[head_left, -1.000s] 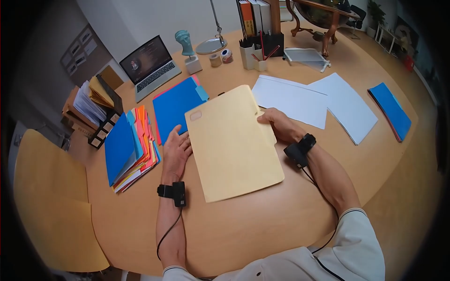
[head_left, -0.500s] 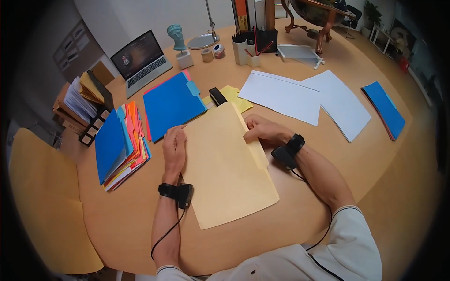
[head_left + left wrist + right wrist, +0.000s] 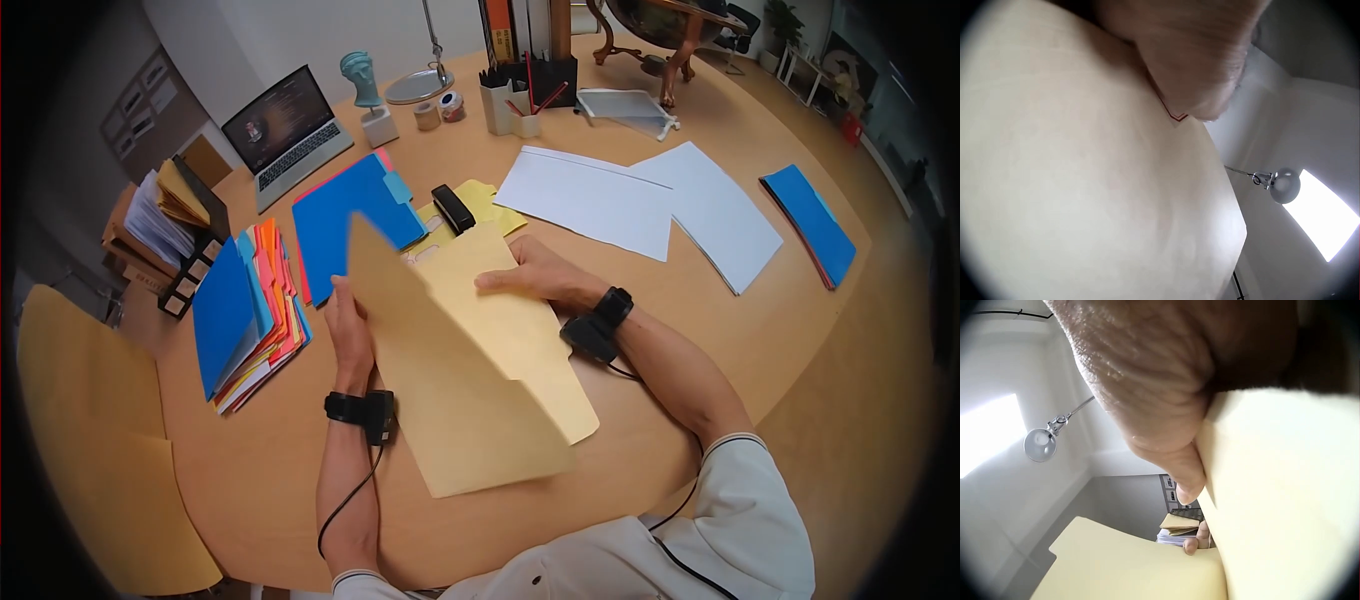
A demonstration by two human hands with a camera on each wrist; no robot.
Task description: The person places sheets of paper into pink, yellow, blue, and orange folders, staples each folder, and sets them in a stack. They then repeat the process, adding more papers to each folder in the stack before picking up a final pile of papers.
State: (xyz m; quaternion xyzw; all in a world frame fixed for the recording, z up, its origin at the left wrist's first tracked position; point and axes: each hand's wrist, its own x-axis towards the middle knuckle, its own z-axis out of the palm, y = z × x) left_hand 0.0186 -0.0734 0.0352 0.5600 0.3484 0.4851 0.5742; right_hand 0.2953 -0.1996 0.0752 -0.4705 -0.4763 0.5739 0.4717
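Observation:
A manila folder stands partly open in the head view, its front leaf (image 3: 440, 400) lifted and tilted leftward, its back leaf (image 3: 540, 350) facing up. My left hand (image 3: 350, 335) grips the folder's left side near the fold. My right hand (image 3: 535, 272) pinches the back leaf's upper right edge, thumb on the inner face and fingers hidden beneath. Between the leaves, the right wrist view shows a gap, with the left fingertips (image 3: 1197, 540) at the far end. Pale folder surface (image 3: 1085, 187) fills most of the left wrist view.
Beyond the folder lie a black stapler (image 3: 454, 208), yellow folders (image 3: 490, 205) and a blue folder (image 3: 350, 225). Colourful files (image 3: 255, 320) stand at left, a laptop (image 3: 290, 135) behind. White papers (image 3: 590, 200) and another blue folder (image 3: 812, 225) lie rightward.
The folder has come down from its raised position, and its front leaf has swung leftward. My left hand has closed round the left side; my right thumb has moved onto the inner face.

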